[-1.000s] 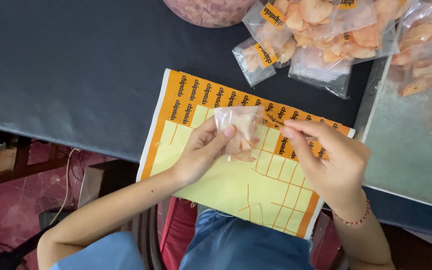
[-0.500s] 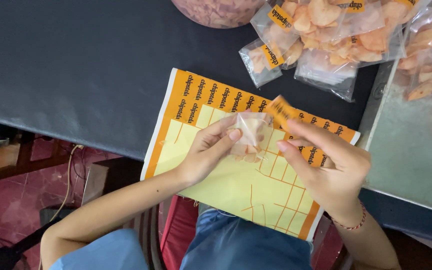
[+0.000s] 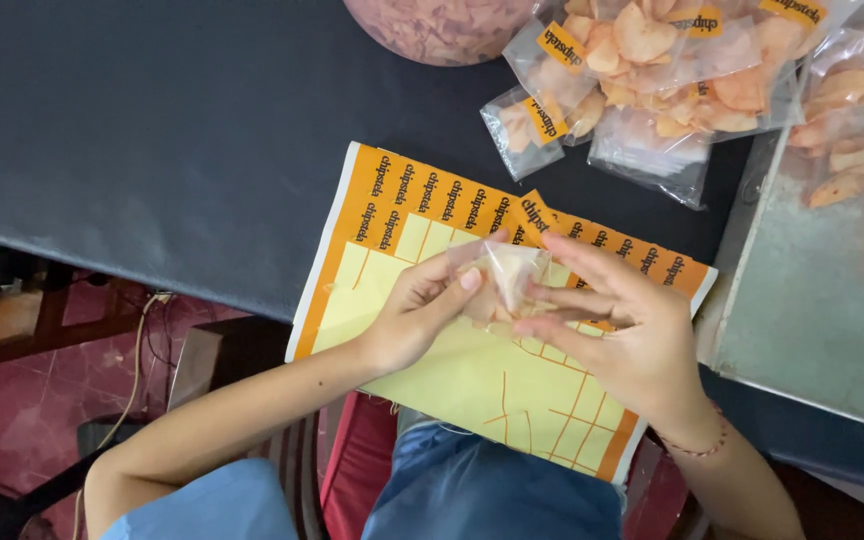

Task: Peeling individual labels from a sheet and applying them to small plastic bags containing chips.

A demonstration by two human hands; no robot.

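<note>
Small clear bag (image 3: 508, 278) pinched in both my hands above the sticker sheet (image 3: 472, 380).

My left hand (image 3: 422, 315) and right hand (image 3: 622, 335) each grip it pressed together; squeezing could crush its contents, and a loose orange label (image 3: 535, 212) might stick crooked.

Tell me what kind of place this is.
Probably a small home or workshop snack-packing spot. Clear bags of chips are piled on a dark table, a sticker sheet lies at its edge, and the left hand and right hand hold a small clear bag.
</note>
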